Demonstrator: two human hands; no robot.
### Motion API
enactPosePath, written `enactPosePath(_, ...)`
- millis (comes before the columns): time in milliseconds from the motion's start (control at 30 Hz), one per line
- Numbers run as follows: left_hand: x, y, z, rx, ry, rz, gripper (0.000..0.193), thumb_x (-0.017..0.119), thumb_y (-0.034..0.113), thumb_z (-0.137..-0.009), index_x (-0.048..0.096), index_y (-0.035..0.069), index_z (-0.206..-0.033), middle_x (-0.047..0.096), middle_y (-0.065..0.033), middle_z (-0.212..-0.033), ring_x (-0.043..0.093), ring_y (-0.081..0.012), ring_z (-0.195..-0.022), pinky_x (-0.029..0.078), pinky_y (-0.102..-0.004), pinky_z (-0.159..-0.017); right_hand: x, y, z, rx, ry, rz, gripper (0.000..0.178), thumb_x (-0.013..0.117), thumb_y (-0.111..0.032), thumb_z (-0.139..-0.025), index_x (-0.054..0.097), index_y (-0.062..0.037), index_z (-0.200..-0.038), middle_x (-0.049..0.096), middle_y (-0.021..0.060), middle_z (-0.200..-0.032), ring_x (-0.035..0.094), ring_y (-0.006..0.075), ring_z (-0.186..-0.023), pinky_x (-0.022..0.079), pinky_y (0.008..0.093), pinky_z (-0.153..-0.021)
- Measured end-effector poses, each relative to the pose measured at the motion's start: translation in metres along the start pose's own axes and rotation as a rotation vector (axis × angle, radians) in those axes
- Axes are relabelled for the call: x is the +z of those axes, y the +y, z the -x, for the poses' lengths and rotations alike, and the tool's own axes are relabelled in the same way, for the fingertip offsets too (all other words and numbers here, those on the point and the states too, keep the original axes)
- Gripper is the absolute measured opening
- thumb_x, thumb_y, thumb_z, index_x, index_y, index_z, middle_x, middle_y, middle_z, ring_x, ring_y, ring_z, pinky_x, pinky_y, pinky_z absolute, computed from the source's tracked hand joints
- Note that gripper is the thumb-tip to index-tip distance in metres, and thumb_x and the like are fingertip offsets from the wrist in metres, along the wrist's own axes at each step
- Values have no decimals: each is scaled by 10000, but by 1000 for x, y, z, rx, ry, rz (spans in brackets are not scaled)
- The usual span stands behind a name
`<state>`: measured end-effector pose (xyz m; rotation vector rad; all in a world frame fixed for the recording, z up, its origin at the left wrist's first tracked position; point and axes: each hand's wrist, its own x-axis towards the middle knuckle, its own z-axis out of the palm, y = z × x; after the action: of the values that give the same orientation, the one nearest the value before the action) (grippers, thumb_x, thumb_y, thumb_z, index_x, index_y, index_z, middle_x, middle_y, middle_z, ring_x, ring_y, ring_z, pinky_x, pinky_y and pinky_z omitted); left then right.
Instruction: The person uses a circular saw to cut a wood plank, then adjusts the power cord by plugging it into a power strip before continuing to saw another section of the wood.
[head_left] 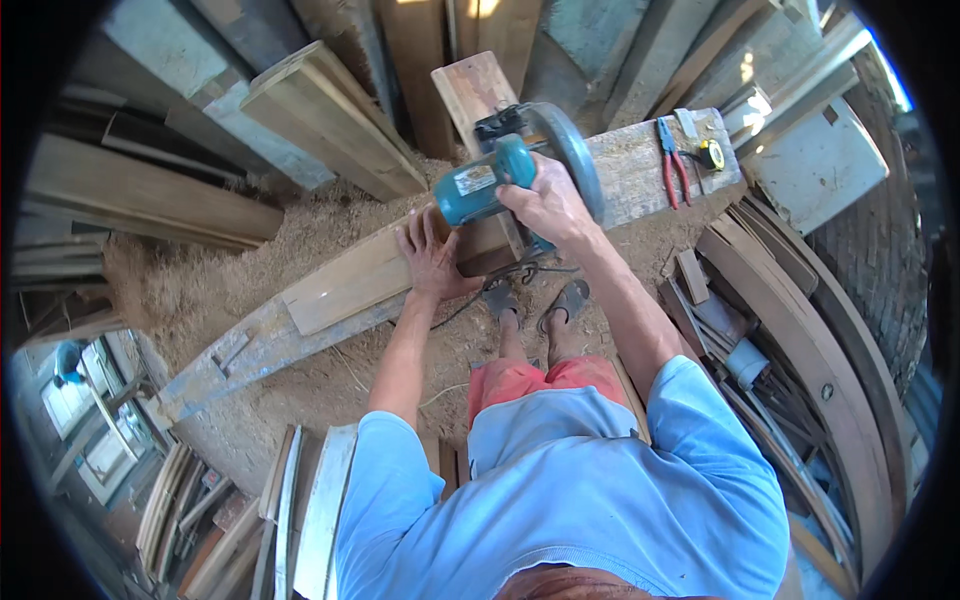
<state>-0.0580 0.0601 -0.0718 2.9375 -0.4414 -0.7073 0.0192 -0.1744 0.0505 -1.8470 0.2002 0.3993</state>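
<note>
My right hand (550, 205) is wrapped round the rear handle of a teal circular saw (475, 190). The saw's curved metal guard (570, 150) stands to the right of that hand. Beneath the saw lies a wooden plank (350, 275) along a worn workbench board (640, 165). Flat on the plank, just left of the saw, rests my left hand (432, 258) with its fingers spread. A shorter board (475, 85) sticks out crosswise beyond the saw. Whether the blade touches wood is hidden by the saw's body.
Red-handled pliers (672, 165) and a yellow tape measure (711, 155) lie at the bench's right end. Stacked planks (330, 125) lean along the far side. A dark cord (530, 268) hangs near my feet. Sawdust (210, 275) covers the floor; curved timbers (800, 350) lie at right.
</note>
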Motion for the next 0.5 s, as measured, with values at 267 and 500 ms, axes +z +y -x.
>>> enactPosePath(267,-2,4,1,-12,5,-17,1212,881,643,-473,385,369,-1545,68,-246,-1678,-14,-496,-1546,-2,-692,-1199,-10,-11,-22,-61,77,35,318,683,-192,-798,607,43,-999,683,267,-908,681,416,-909,518,482,-836)
enactPosePath(500,6,1,-1,23,47,-22,1210,912,582,-488,355,353,-1537,48,-246,-1672,10,-503,-1535,8,-694,-1196,-83,-9,77,-199,136,33,403,690,-184,-820,629,16,-1165,693,217,-1021,670,311,-946,510,421,-884)
